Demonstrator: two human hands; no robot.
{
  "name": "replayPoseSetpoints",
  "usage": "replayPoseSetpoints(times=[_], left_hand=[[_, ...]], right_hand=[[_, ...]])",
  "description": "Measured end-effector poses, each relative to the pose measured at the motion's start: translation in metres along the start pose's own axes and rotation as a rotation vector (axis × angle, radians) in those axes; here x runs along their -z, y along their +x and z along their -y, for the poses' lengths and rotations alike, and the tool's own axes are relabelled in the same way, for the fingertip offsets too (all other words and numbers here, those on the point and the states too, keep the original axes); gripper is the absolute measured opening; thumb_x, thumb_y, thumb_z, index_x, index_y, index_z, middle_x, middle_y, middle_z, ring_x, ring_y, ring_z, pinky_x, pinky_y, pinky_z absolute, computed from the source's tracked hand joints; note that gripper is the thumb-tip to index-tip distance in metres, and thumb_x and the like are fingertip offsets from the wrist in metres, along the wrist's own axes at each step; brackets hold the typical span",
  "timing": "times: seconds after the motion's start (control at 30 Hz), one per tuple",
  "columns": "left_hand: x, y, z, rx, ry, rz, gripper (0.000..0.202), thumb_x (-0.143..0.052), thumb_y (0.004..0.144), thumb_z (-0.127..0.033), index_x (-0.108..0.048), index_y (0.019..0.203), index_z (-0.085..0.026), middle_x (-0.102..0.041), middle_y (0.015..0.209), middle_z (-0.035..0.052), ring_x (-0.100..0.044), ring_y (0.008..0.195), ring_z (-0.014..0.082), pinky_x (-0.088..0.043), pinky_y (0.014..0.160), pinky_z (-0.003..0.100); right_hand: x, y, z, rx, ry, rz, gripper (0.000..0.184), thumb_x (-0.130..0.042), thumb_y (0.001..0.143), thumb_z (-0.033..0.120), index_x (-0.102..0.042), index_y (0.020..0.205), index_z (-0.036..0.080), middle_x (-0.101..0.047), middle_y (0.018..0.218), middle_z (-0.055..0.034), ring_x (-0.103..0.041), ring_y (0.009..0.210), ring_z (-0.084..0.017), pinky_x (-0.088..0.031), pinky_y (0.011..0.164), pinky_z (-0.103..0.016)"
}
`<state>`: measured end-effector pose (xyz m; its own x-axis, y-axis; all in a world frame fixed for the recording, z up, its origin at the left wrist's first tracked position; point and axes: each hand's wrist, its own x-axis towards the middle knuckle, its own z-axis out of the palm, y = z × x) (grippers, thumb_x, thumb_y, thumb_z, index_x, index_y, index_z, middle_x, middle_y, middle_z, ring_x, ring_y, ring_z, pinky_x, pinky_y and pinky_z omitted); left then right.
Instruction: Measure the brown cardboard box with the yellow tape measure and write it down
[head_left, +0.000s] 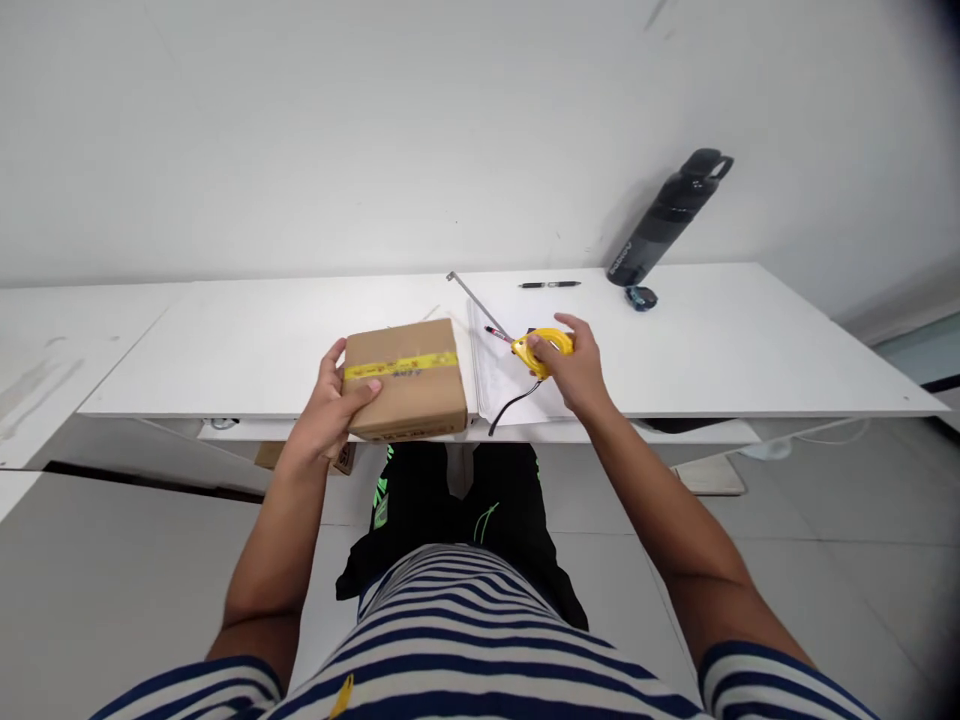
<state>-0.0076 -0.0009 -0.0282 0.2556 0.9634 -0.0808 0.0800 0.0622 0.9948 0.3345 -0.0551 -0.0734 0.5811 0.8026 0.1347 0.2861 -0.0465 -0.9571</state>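
Note:
My left hand (328, 408) grips the left side of a cardboard box (409, 395), with the thumb on its top face. Yellow tape with printing runs across the box. In my right hand (574, 365) is a yellow tape measure (541, 352), its fingers wrapped round the case. A length of metal blade (480, 305) sticks out from it toward the back left, and a black wrist strap (514, 405) hangs below. The blade is apart from the box. Under the tape measure lie white paper sheets (499, 385) and a pen with a red part (496, 332).
A black pen (550, 285) lies near the wall. At the back right a dark bottle (667, 217) stands on the white table (720, 350), with a small dark round object (641, 298) beside it. Another cardboard box (343, 459) shows below the table edge.

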Motion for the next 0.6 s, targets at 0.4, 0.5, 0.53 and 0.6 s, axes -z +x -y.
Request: replayPoseSetpoints(times=[0.4, 0.5, 0.53, 0.6], left_hand=[[0.028, 0.063, -0.046, -0.225, 0.479, -0.504, 0.087, -0.072, 0.082, -0.04, -0.03, 0.157, -0.027, -0.03, 0.167, 0.0104, -0.022, 0.156, 0.0394, -0.032, 0.122, 0.058], [-0.009, 0.017, -0.044, -0.549, 0.729, -0.46, 0.067, -0.066, 0.09, -0.042, -0.043, 0.151, -0.029, -0.033, 0.167, 0.008, -0.013, 0.16, 0.0373, -0.02, 0.127, 0.06], [-0.024, 0.003, -0.036, -0.594, 0.764, -0.325, 0.058, -0.062, 0.092, -0.043, -0.049, 0.146, -0.029, -0.044, 0.16, 0.0095, -0.027, 0.156, 0.0363, -0.023, 0.127, 0.058], [-0.051, -0.015, -0.013, -0.621, 0.796, -0.049, 0.044, -0.054, 0.097, -0.044, -0.058, 0.137, -0.027, -0.06, 0.145, 0.0113, -0.05, 0.142, 0.0328, -0.036, 0.122, 0.053]], right_hand=[[-0.11, -0.019, 0.029, -0.099, 0.031, 0.578, 0.073, -0.071, 0.081, 0.04, -0.04, 0.145, 0.021, -0.06, 0.142, -0.0127, -0.068, 0.111, -0.023, -0.06, 0.085, -0.034], [-0.131, -0.014, 0.034, 0.181, -0.418, 0.6, 0.063, -0.07, 0.083, 0.052, -0.051, 0.134, 0.02, -0.068, 0.131, -0.0132, -0.068, 0.109, -0.028, -0.054, 0.085, -0.036], [-0.135, -0.012, 0.034, 0.233, -0.567, 0.609, 0.062, -0.068, 0.085, 0.057, -0.053, 0.132, 0.019, -0.071, 0.126, -0.0143, -0.068, 0.107, -0.03, -0.052, 0.084, -0.036], [-0.138, -0.007, 0.035, 0.261, -0.776, 0.641, 0.062, -0.062, 0.089, 0.062, -0.054, 0.131, 0.017, -0.074, 0.118, -0.0168, -0.07, 0.103, -0.032, -0.05, 0.081, -0.037]])
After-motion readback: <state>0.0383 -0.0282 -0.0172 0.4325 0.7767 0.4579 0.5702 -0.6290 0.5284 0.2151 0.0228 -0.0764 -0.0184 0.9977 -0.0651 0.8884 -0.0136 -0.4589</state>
